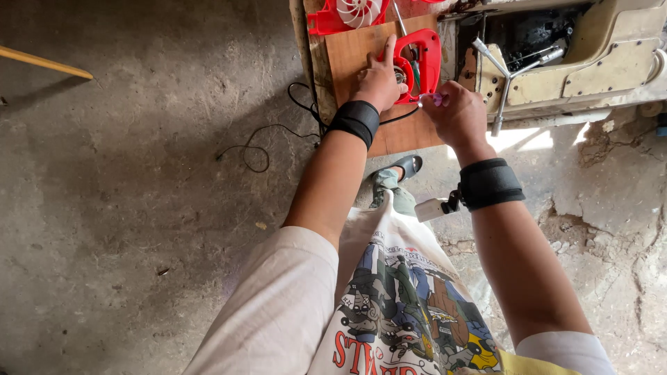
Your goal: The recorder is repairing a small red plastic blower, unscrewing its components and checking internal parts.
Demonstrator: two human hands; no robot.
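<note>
Red plastic housing (pixel 420 66) lies open, motor parts exposed

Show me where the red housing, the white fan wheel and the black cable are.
red housing (pixel 429 52): head view, on its right rim.
white fan wheel (pixel 358 12): head view, on the blades near its middle.
black cable (pixel 253 135): head view, on the loop lying on the floor.

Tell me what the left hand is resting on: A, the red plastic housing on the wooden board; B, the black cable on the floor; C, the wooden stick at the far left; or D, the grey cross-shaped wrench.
A: the left hand lies flat against the red plastic housing on the wooden board, with a finger stretched along its edge.
</note>
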